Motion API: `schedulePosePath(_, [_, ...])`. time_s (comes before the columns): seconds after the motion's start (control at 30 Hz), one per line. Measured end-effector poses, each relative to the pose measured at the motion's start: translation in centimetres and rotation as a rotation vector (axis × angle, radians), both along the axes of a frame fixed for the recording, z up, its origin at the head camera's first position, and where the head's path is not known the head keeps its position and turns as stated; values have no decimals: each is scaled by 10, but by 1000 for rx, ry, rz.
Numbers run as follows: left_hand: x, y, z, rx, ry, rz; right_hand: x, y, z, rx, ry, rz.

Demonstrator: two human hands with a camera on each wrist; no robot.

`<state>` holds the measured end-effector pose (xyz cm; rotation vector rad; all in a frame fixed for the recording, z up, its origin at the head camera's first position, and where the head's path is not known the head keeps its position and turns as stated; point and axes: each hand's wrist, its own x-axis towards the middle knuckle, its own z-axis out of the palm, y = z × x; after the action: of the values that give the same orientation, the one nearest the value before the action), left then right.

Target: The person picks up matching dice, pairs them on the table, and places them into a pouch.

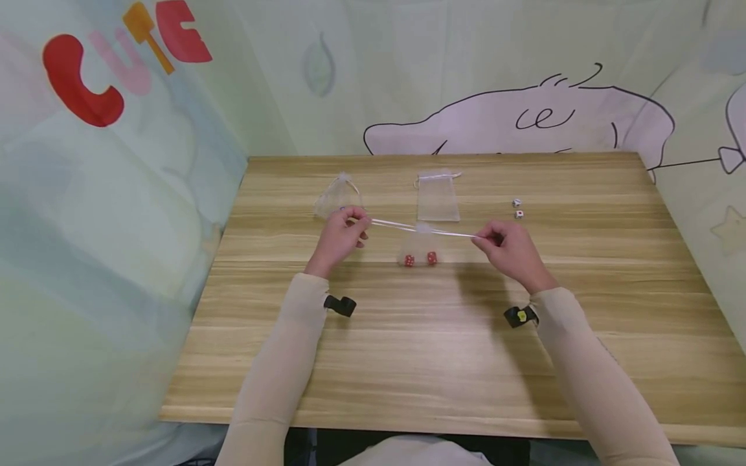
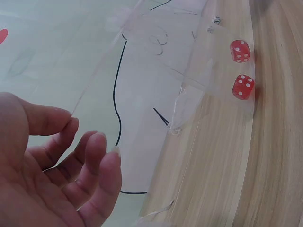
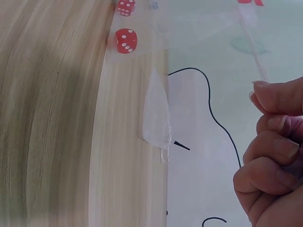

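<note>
A sheer white drawstring pouch (image 1: 421, 244) hangs in the middle of the head view, its neck gathered tight. Two red dice with white pips, a left die (image 1: 409, 260) and a right die (image 1: 432, 258), sit at its bottom corners. My left hand (image 1: 342, 234) pinches one end of the white drawstring (image 1: 392, 224) between thumb and index finger, the other fingers loosely bent. On the opposite side, my right hand (image 1: 508, 249) pinches the other end, its remaining fingers curled in. The string is stretched taut between both hands.
Behind my left hand stands another sheer pouch (image 1: 338, 196), drawn closed. A flat pouch (image 1: 438, 197) lies at the back middle of the wooden table (image 1: 408, 362). Two white dice (image 1: 518, 213) lie at the back right. Printed cloth (image 1: 350, 77) hangs behind the table.
</note>
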<state>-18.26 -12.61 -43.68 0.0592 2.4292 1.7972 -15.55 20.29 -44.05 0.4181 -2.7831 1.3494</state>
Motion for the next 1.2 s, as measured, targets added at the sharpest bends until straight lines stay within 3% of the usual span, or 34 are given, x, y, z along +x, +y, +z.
schedulePosePath(0.53, [-1, -10, 0, -4, -10, 8, -2, 4, -6, -17, 48, 16])
schedulePosePath(0.93, [0, -15, -2, -14, 19, -3, 0, 5, -9, -3, 9, 7])
schedulePosePath(1.2, [0, -13, -5, 33, 22, 9, -2, 2, -11, -25, -23, -7])
